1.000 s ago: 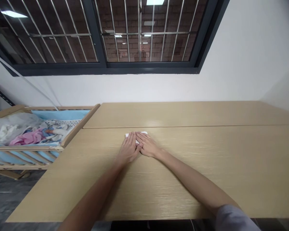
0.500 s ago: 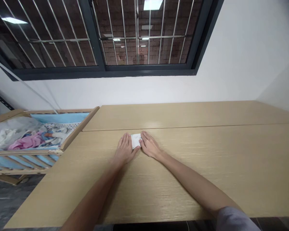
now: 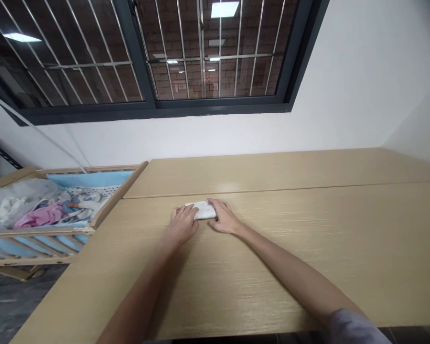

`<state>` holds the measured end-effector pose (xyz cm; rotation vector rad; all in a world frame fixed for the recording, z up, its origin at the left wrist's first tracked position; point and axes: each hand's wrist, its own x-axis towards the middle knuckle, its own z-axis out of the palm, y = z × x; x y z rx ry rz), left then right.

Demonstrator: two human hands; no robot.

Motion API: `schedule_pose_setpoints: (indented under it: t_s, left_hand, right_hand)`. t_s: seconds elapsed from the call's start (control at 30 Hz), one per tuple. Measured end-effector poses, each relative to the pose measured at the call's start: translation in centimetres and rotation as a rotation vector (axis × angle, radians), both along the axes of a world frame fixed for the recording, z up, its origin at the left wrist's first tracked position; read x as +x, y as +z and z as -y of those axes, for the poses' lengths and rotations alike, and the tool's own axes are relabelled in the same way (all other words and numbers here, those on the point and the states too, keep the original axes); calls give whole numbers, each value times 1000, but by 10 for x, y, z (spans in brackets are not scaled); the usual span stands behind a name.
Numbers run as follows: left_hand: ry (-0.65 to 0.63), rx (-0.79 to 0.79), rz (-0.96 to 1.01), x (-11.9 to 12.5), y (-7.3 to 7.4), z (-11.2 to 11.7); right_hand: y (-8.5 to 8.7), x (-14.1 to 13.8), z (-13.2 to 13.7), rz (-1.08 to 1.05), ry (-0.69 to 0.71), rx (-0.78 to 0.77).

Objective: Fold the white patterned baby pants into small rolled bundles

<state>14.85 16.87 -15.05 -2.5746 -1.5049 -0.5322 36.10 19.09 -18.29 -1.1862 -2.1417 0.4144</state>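
A small white folded cloth [image 3: 205, 210] with faint dark specks lies on the wooden tabletop [image 3: 272, 239], near the seam between its two boards. It looks like a flat, compact bundle. At its left end, my left hand [image 3: 183, 223] has its fingers curled over the edge. My right hand [image 3: 224, 217] grips the opposite end, fingertips behind it and thumb at the near side. Both hands hide the cloth's ends, so its full outline does not show.
Left of the table stands a wooden crib [image 3: 120, 196] with blue lining, holding a pink cloth [image 3: 41, 215], other fabrics and a clear plastic bag [image 3: 25, 191]. A white wall [image 3: 215, 136] and barred window [image 3: 150, 102] rise behind the table.
The hands have gone from lying flat over the cloth to gripping its ends. More of the cloth now shows between them. The view has shifted slightly.
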Motion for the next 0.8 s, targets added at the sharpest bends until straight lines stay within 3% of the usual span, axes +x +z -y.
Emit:
schedule_pose_setpoints:
  t_s: [0.1, 0.23, 0.33, 0.43, 0.5, 0.67, 0.8]
  left_hand:
    - [37, 18, 68, 1, 7, 2]
    - [60, -2, 205, 1, 25, 6]
    - [-35, -275, 541, 2, 39, 11]
    - [-109, -632, 810, 6, 43, 16]
    - [-67, -696, 696, 8, 38, 19]
    - [41, -635, 399, 13, 22, 20]
    - [84, -594, 314, 17, 14, 19]
  right_hand:
    - [0, 1, -10, -166, -51, -62]
    - [24, 5, -20, -524, -2, -246]
    - [47, 12, -23, -686, 27, -363]
    - [51, 18, -27, -658, -12, -430]
    - [41, 19, -30, -602, -21, -456]
    - [5, 13, -37, -421, -36, -391]
    - [-2, 9, -34, -287, -79, -260]
